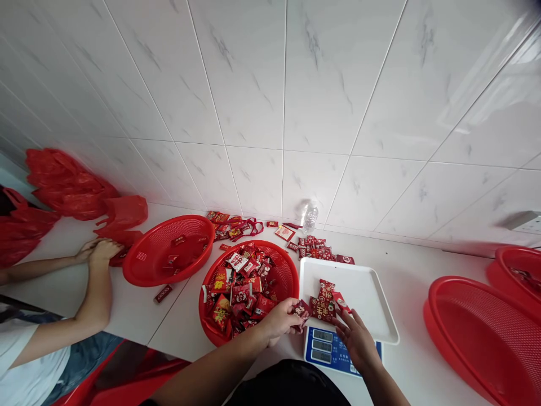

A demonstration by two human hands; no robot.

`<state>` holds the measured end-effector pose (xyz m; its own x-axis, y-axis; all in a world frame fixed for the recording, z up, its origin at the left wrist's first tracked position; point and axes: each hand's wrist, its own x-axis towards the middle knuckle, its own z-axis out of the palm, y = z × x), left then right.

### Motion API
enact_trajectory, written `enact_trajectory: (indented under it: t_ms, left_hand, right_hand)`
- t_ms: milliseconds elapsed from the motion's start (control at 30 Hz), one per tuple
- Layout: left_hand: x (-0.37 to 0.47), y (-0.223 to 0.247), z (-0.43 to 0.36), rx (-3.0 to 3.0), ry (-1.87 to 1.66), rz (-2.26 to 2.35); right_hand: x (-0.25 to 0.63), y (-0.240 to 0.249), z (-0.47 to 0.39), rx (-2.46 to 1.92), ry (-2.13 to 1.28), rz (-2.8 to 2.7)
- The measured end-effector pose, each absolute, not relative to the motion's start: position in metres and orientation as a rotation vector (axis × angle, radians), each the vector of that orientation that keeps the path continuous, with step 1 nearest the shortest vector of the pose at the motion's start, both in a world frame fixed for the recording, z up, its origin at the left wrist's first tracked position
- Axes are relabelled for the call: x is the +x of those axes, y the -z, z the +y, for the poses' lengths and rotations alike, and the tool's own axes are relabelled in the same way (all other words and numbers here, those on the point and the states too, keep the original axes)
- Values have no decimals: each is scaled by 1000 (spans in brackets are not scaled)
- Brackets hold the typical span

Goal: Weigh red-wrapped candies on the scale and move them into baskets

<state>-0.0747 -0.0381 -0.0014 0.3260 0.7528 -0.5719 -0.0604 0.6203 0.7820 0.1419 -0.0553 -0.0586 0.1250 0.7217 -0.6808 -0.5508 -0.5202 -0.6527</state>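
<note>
My left hand (281, 321) pinches a dark red snack packet (301, 313) between the basket and the scale. Several red packets (323, 307) lie on the white weighing tray (363, 282). Over the tray's near edge, my right hand (357, 338) has its fingers spread, with the fingertips close beside those packets; whether they touch is unclear. Below the tray shows the blue scale panel (323, 347) with its displays, partly covered by my right hand. To the left stands a red basket (291, 268) heaped with mixed red packets.
Another red basket (139, 270) holds a few packets. Loose packets (315, 248) and a clear bottle (310, 217) sit along the wall. Red baskets (443, 332) stand at right. A co-worker's hands (99, 249) rest at left, near red plastic bags (71, 183).
</note>
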Motion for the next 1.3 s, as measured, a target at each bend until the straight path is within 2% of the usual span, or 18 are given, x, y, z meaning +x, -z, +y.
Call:
enact_trajectory:
  t_ms: [267, 533, 733, 900, 967, 1167, 1300]
  left_hand:
    - [-73, -2, -38, 741, -610, 1093]
    - [-69, -1, -43, 789, -560, 1044]
    - [-71, 7, -40, 936, -578, 1074]
    - [-94, 28, -21, 1436, -740, 1432]
    - [-108, 39, -14, 1633, -645, 1570]
    - [-130, 65, -7, 1860, -15, 1648]
    - [-125, 75, 3, 1917, 173, 1663]
  right_hand:
    - [133, 35, -60, -1571, -1562, -633]
    - [105, 23, -65, -1349, -1807, -1152]
    - [106, 26, -58, -1319, -1815, -1031]
    - [119, 40, -37, -1336, -1755, -711]
    - [123, 46, -32, -1324, -1745, -590]
    - [121, 42, -39, -1357, -1704, -481]
    - [116, 34, -47, -1432, -1686, -506]
